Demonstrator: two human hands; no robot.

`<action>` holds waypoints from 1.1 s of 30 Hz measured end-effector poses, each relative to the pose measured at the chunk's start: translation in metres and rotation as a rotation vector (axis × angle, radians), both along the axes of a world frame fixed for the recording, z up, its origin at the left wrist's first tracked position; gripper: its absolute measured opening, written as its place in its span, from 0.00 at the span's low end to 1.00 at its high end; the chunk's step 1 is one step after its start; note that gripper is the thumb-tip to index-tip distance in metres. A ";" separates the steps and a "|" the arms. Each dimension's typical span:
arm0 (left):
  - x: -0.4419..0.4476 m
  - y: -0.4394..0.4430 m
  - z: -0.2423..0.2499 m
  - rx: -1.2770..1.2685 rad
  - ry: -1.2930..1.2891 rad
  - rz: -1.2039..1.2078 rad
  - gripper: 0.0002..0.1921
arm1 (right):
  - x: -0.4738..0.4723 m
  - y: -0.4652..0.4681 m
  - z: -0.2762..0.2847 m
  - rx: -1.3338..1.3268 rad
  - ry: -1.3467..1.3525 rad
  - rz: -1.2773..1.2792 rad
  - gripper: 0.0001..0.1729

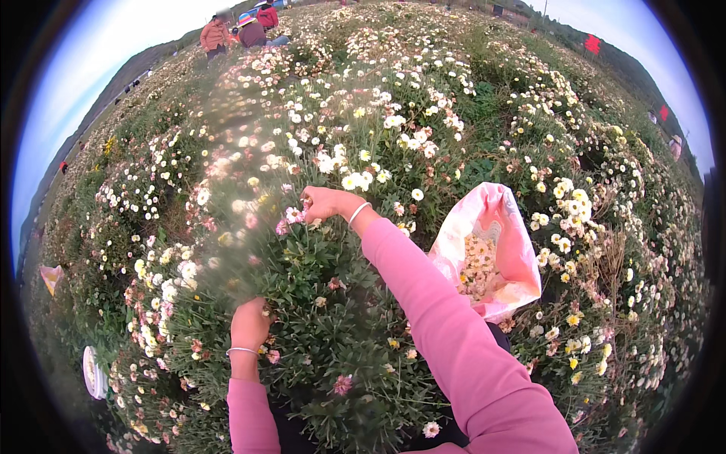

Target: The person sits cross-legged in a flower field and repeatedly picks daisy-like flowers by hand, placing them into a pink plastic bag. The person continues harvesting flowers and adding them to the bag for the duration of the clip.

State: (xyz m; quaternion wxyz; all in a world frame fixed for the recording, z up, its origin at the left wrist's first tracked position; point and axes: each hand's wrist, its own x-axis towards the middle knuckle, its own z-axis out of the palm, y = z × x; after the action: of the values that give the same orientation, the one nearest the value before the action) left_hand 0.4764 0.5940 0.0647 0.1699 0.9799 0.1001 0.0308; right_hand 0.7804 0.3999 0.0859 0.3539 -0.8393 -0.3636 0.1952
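Observation:
My right hand reaches forward, its fingers curled at a cluster of pink and white chrysanthemum blooms. Lower and to the left, my left hand is bent in among the green stems, with a small dull flower head at its fingertips; how firmly it is held does not show. Both wrists wear a pale bangle below pink sleeves. Beside my right forearm stands an open pink and white bag, and many picked flower heads lie inside it. A single pink bloom grows below my hands.
Dense rows of white, yellow and pink flowers surround me. A white bucket stands at the lower left, and a pale bag lies farther up that side. Several people are in the field far ahead, one in an orange jacket. Dry stalks rise at the right.

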 end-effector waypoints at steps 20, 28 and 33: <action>0.001 -0.072 0.071 -1.174 -0.139 0.071 0.07 | -0.174 -0.061 -0.091 0.316 -0.577 -0.342 0.11; 0.022 -0.075 0.058 -1.132 -0.186 0.071 0.10 | -0.219 -0.121 0.006 0.791 -0.671 -0.634 0.17; 0.046 -0.158 0.067 -1.149 -0.143 -0.164 0.07 | -0.196 -0.280 0.004 0.556 -0.521 -1.083 0.10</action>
State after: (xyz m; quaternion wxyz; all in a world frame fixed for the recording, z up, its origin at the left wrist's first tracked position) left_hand 0.5224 0.4362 0.1317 0.6823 0.7306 0.0127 0.0242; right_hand 0.5842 0.1196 0.0897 0.5059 -0.8006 -0.0006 -0.3210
